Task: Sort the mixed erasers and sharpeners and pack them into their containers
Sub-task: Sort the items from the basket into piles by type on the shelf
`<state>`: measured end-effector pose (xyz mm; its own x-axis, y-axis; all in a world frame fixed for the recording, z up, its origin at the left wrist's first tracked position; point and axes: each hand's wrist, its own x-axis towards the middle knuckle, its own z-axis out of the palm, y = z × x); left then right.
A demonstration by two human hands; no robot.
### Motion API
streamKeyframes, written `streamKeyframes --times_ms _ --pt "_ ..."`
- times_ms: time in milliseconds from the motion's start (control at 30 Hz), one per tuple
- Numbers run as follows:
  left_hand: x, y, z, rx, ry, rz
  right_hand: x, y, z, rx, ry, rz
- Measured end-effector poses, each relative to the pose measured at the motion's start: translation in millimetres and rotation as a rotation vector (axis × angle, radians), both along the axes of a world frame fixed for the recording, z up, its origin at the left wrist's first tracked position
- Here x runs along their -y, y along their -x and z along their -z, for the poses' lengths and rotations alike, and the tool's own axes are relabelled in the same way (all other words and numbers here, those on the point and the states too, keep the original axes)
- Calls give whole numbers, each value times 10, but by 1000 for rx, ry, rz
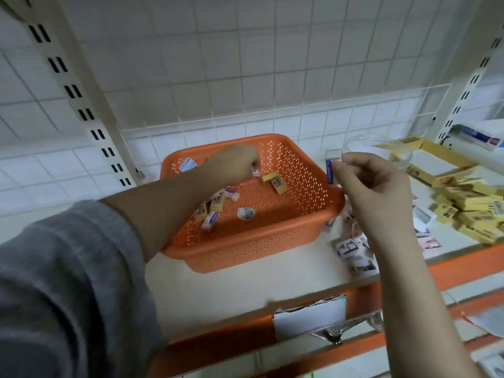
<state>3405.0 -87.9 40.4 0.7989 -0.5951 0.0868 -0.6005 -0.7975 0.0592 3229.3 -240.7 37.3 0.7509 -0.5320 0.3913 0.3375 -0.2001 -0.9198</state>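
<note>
The blue eraser [330,170] stands nearly upright, long axis vertical, pinched in the right hand [373,192] just past the basket's [272,241] right rim, near a clear tub [381,151]. The left hand [237,165] reaches into the basket, fingers curled on a small white piece [255,172]. A loose pinch could drop the eraser back among the mixed pieces. Yellow erasers [474,211] are heaped on the shelf [245,285], right.

White wire-grid back panel [245,64], slotted uprights [79,105]
</note>
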Motion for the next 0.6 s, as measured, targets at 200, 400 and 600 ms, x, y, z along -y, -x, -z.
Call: streamKeyframes --times_ms 200,400,600 --pt "-210 687 -586 53 451 14 1 99 -15 96 -23 79" --pt "-79 1308 -431 45 832 44 103 335 133 47 -12 197" --pt "362 1449 -290 20 845 98 593 719 273 -37 42 338"
